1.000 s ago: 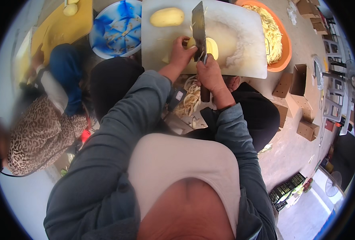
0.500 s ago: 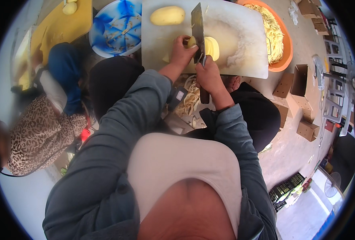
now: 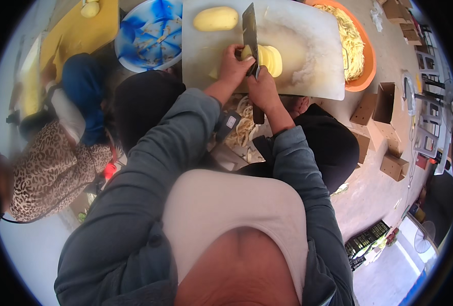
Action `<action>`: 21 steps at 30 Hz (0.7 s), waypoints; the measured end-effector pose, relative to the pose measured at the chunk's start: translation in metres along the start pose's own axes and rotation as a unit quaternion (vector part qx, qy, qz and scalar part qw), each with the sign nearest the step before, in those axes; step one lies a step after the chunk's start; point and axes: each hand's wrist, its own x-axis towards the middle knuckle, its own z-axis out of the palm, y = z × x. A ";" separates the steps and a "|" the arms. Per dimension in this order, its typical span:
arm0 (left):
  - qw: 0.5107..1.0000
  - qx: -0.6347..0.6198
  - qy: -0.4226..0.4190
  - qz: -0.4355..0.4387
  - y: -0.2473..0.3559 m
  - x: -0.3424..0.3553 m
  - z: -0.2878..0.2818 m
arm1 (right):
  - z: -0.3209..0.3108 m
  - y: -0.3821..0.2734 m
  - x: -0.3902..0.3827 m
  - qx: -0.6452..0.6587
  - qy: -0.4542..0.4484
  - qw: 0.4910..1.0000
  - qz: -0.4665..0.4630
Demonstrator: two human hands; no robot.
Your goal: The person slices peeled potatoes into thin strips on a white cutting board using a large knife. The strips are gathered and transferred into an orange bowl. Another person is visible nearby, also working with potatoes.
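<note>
My left hand [image 3: 231, 69] grips a partly cut peeled potato [image 3: 245, 51] on the white cutting board [image 3: 313, 41], fingertips curled beside the blade. My right hand [image 3: 262, 89] is closed round the handle of a large cleaver [image 3: 250, 23], whose blade stands upright against the potato's cut end. A fan of pale yellow slices [image 3: 273, 62] lies right of the blade. A whole peeled potato [image 3: 215, 19] rests at the board's upper left.
A blue-and-white basin [image 3: 132, 35] with scraps sits left, an orange basin [image 3: 369, 56] of potato strips right. Peelings [image 3: 241, 130] lie below. A co-worker [image 3: 63, 158] sits beside a yellow board [image 3: 99, 35]. Cardboard boxes [image 3: 387, 117] and a black crate [image 3: 364, 239] stand right.
The cleaver has shifted slightly left across the potato. The stack of slices to its right has grown and spread. My hands have moved only slightly.
</note>
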 end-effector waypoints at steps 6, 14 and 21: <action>1.000 0.006 0.003 0.007 -0.006 0.001 -0.005 | -0.004 -0.009 -0.002 0.051 -0.023 0.997 0.049; 0.981 -0.155 -0.094 -0.070 -0.001 0.002 -0.015 | -0.007 -0.009 -0.001 0.046 -0.022 0.998 0.041; 0.968 -0.202 -0.115 -0.094 0.004 0.002 -0.019 | -0.008 -0.013 -0.001 0.073 -0.036 0.995 0.052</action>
